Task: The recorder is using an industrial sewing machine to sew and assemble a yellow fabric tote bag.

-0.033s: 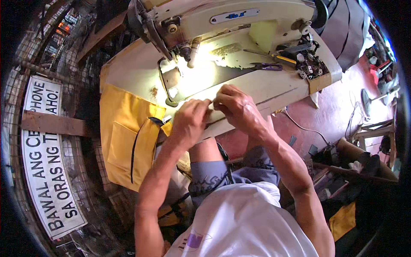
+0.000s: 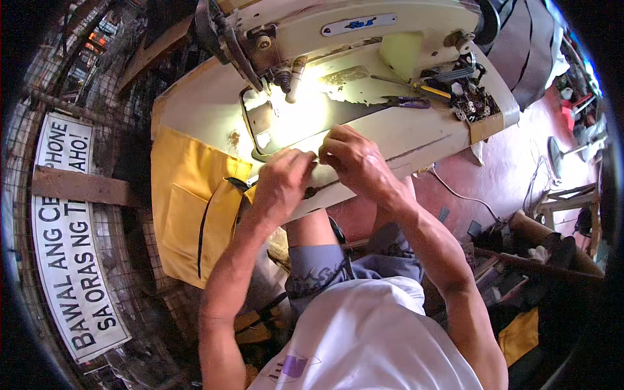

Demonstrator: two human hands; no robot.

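Both hands meet fingertip to fingertip over the near edge of the sewing table. My left hand has its fingers pinched together, and whatever lies in them is too small or hidden to name. Close beside it, my right hand is closed in a similar pinch, its contents likewise hidden. To the left of my left hand hangs a yellow fabric piece with a pocket and a dark zipper line, draped over the table's edge. Ahead stands the sewing machine, its lamp lighting the needle area brightly.
Thread snips and a yellow-handled screwdriver lie at the table's right. A box of metal bobbins and small parts sits at the right corner. A wire mesh wall with a white sign stands left. A cable crosses the red floor.
Both hands have shifted slightly left and stay pinched close together. The yellow fabric has not visibly moved.
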